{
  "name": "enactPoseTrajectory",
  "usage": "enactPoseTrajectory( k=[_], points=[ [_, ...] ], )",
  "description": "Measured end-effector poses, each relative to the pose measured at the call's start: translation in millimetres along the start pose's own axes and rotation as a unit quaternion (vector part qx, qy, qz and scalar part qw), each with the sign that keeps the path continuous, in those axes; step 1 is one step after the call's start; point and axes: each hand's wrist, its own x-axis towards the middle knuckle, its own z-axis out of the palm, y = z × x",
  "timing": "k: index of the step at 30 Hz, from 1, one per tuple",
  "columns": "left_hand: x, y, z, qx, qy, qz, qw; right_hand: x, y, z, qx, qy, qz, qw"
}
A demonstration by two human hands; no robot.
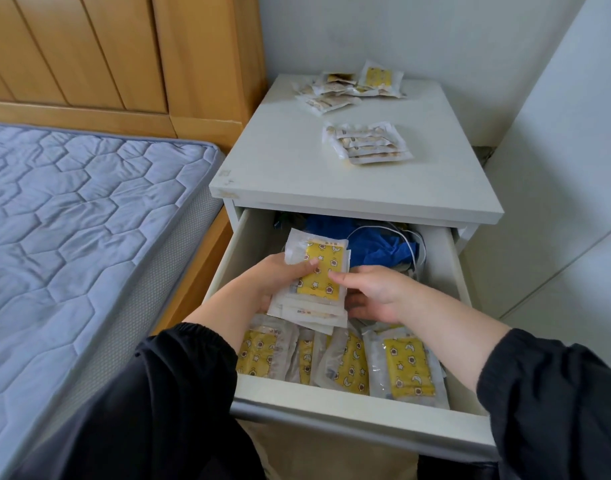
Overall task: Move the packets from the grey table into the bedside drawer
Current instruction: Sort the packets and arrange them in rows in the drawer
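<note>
Left grip (283, 278) and right grip (377, 292) squeeze one pile of packets (319, 282) over the drawer (349, 419).
Both grips are clamped on the pile's sides. The slippery pile could fan out and slide, or catch the white cable (411, 247) at 1 o'clock. More loose packets (366, 142) wait on the counter (297, 161) at 12 o'clock, so the drawer may get too full.

No legible print on packets (318, 276)

A: The packets (319, 287)?
B: Glossy clear plastic, crinkled, over yellow print.
A: And the table (314, 174)?
B: Matt, smooth, chipped at one corner. The headboard (89, 53) is varnished wood, the mattress (72, 202) quilted cloth with a soft sheen.
</note>
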Motion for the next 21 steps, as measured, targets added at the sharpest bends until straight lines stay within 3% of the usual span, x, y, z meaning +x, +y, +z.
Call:
enactPoseTrajectory(
  k=[5, 11, 15, 21],
  points=[
    [0.1, -4.7, -10.5, -0.030, -0.031, -0.014, 0.999, 19.7, 5.7, 9.3, 0.105, 0.010, 0.049, 0.993],
    [0.0, -8.2, -21.7, -0.088, -0.035, -0.004, 0.996, 35.4, 2.4, 11.5, 0.105, 0.056, 0.059, 0.991],
    [8.2, -13.6, -24.4, -0.104, 0.029, -0.003, 0.994, 42.4, 2.4, 4.6, 0.119, 0.100, 0.077, 0.985],
    [32.4, -24.0, -19.1, 0.018, 0.118, -0.042, 0.992, 61.7, 15.7, 5.6, 0.061, 0.151, 0.102, 0.981]
  ],
)
